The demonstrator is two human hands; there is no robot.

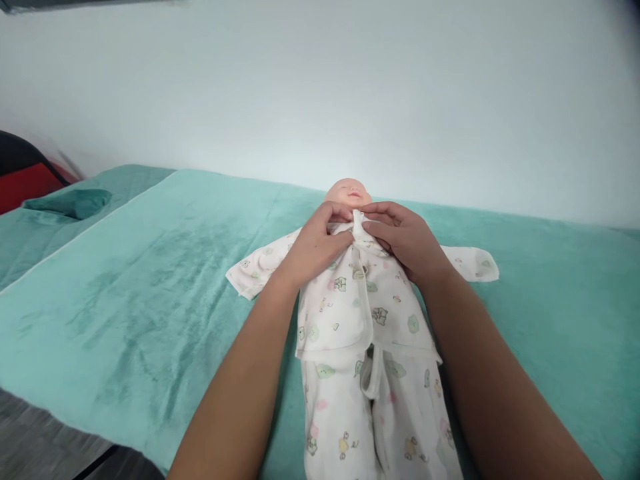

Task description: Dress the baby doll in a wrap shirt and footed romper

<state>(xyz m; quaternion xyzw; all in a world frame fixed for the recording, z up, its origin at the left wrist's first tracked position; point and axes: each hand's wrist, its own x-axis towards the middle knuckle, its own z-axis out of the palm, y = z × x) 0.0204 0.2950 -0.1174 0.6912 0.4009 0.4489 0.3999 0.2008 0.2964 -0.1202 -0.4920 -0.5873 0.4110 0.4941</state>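
Observation:
A baby doll [347, 191] lies on its back, dressed in a white baby jacket [340, 313] with small printed animals and leaves. Matching baby trousers [340, 420] cover its legs. My left hand [323, 240] pinches the jacket's neckline just below the doll's chin. From the other side, my right hand [397, 233] grips the collar edge, thumb and fingers closed on the cloth. Below my hands the front edges meet along the middle, with a small snap near the chest. Both sleeves stretch out sideways. The fingertips are partly hidden by the fabric.
A turquoise plush cover [150, 267] spreads under the doll. Behind it rises a white wall [320, 87]. At the far left are a red and black object [30, 173] and a bunched dark-green cloth [70, 203]. Grey floor [45, 440] shows at the lower left.

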